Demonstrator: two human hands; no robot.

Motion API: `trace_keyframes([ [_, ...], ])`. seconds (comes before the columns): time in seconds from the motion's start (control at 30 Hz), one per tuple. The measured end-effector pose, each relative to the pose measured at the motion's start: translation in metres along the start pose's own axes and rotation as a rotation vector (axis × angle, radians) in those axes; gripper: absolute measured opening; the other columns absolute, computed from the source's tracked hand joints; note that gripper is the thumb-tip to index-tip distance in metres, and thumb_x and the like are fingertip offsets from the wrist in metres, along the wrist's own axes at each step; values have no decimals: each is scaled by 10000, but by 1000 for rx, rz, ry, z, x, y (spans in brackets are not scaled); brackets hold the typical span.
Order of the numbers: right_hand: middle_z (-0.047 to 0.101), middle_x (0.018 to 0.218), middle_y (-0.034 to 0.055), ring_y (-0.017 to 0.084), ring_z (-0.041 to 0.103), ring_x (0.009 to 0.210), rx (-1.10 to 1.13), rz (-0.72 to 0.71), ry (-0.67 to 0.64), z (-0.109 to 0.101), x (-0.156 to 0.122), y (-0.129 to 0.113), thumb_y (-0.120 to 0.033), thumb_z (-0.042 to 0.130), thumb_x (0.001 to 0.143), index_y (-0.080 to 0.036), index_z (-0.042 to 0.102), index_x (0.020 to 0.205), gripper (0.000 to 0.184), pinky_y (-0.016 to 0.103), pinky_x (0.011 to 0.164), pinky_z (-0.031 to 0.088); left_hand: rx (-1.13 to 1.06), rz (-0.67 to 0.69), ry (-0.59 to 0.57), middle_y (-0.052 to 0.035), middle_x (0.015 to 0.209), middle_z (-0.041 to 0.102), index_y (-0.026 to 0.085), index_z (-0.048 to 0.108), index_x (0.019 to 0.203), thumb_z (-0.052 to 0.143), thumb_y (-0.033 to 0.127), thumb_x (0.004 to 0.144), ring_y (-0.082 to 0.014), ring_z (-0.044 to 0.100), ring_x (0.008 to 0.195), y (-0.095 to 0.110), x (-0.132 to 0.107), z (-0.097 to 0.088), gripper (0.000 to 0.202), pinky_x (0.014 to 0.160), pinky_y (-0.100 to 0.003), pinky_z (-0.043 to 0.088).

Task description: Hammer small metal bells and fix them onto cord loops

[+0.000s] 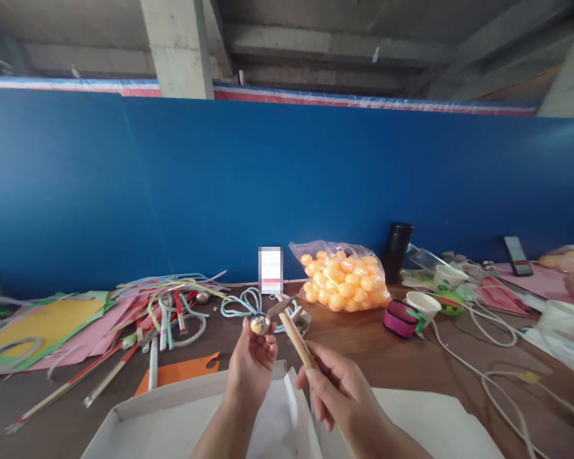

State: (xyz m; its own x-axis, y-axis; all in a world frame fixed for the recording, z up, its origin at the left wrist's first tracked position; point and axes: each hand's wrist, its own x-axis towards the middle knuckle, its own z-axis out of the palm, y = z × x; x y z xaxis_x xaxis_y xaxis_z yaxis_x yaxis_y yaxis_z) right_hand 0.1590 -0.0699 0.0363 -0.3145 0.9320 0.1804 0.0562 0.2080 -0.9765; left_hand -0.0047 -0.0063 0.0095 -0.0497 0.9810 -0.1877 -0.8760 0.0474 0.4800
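My left hand [252, 363] holds a shiny metal ball [260, 324] up between thumb and fingers. My right hand [337, 389] is wrapped round the wooden handle of a small hammer [297, 338]. The dark hammer head is up beside the ball, at its right; whether they touch I cannot tell. Below both hands lies an open white cardboard box [172, 414]. Just behind the hammer are a coil of light blue cord [243, 302] and a small container, partly hidden.
A clear bag of orange balls [342, 280] stands behind, near a black bottle [398, 252]. Tubes and sticks [169, 312] pile up at left beside coloured paper [43, 325]. At right are paper cups [423, 306], a magenta strap [400, 319] and white cables [488, 382]. A blue partition [287, 178] closes the back.
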Motion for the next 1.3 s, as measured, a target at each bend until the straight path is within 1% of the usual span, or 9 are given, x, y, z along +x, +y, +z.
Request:
trace_keyframes([
  [0.23, 632, 821, 46, 39, 436, 418, -48, -27, -43, 2, -1, -2, -429, 428, 900, -197, 446, 1300, 462, 166, 371, 341, -61, 18, 3, -77, 696, 630, 104, 601, 753, 488, 275, 865, -75, 538, 509, 1, 2, -1, 233, 459, -177, 480],
  [0.47, 639, 800, 32, 41, 461, 430, -148, -20, -68, 4, 0, -1, -415, 430, 900, -206, 447, 1308, 459, 156, 384, 365, -60, 29, -27, -50, 639, 592, 92, 620, 883, 479, 275, 871, -71, 521, 489, -1, 4, -3, 231, 444, -169, 469],
  [0.57, 637, 789, 27, 45, 474, 433, -174, -40, -81, 5, 0, -1, -403, 438, 900, -202, 443, 1310, 456, 161, 393, 374, -40, 22, -35, -41, 614, 577, 86, 618, 865, 487, 287, 867, -71, 513, 479, -2, 4, -4, 240, 434, -170, 465],
  [0.77, 636, 828, 40, 41, 458, 437, -126, -58, -44, 3, -1, 0, -398, 414, 917, -193, 439, 1300, 436, 171, 397, 367, -38, 24, -12, -77, 710, 629, 99, 606, 808, 495, 284, 865, -71, 539, 516, -1, 1, -1, 223, 453, -168, 474],
  [0.93, 641, 848, 43, 46, 467, 450, -123, -75, -35, 2, -2, 2, -394, 416, 917, -204, 417, 1312, 438, 173, 406, 376, -32, 40, 27, -85, 718, 637, 93, 603, 791, 494, 281, 866, -66, 529, 506, 0, -2, 4, 229, 436, -158, 465],
  [1.03, 640, 844, 37, 47, 471, 451, -143, -78, -42, 3, -1, 3, -395, 422, 913, -213, 428, 1308, 436, 171, 408, 384, -28, 35, 4, -84, 703, 624, 78, 608, 829, 490, 287, 868, -62, 524, 506, 0, -1, 3, 243, 435, -151, 462],
  [1.17, 640, 836, 27, 46, 474, 448, -176, -62, -55, 4, 1, 2, -389, 426, 910, -229, 448, 1295, 417, 162, 401, 381, -28, 4, -20, -38, 589, 555, 69, 609, 847, 476, 290, 876, -64, 511, 487, -1, 1, 0, 260, 420, -145, 451],
  [1.23, 641, 840, 26, 43, 469, 445, -165, -70, -55, 5, 1, 3, -380, 424, 913, -232, 445, 1297, 412, 162, 404, 383, -23, 13, -26, -47, 613, 571, 75, 607, 850, 478, 281, 875, -66, 519, 497, -1, 2, -1, 244, 426, -147, 456],
  [1.3, 640, 845, 28, 42, 462, 445, -142, -80, -45, 4, 1, 4, -376, 422, 916, -228, 430, 1305, 416, 164, 405, 382, -11, 41, -30, -71, 690, 611, 86, 604, 851, 495, 267, 867, -69, 538, 521, -2, 2, -1, 212, 452, -156, 472],
])
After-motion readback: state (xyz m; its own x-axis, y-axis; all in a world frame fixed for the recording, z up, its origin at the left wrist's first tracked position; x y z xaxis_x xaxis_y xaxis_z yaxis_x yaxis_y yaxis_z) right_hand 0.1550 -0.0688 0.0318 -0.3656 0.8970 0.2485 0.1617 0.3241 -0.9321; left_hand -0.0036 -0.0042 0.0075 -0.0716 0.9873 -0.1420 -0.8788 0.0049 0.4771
